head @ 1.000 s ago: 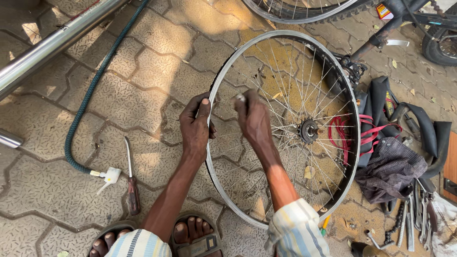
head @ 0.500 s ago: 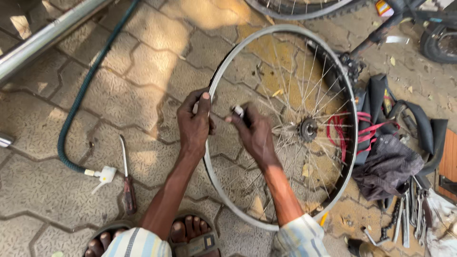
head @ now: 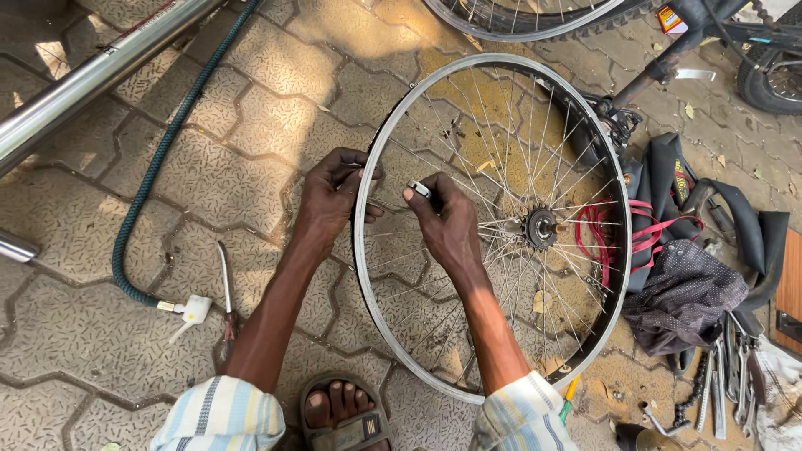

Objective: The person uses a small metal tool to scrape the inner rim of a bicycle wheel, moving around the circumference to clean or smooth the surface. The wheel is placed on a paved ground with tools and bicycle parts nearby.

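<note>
Over the last second the right hand (head: 451,225) has slid its small silver spoke tool (head: 420,190) along the bare spoked silver bicycle wheel (head: 614,209), pinching it closed. The left hand (head: 330,200) keeps gripping the rim, so truing moves on across the wheel, propped on the paved floor (head: 209,175).

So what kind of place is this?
Probably an outdoor roadside bicycle repair spot: grey interlocking paving stones, a bare silver spoked bicycle wheel lying flat, black rubber inner tubes and metal spanners spread on the ground.
</note>
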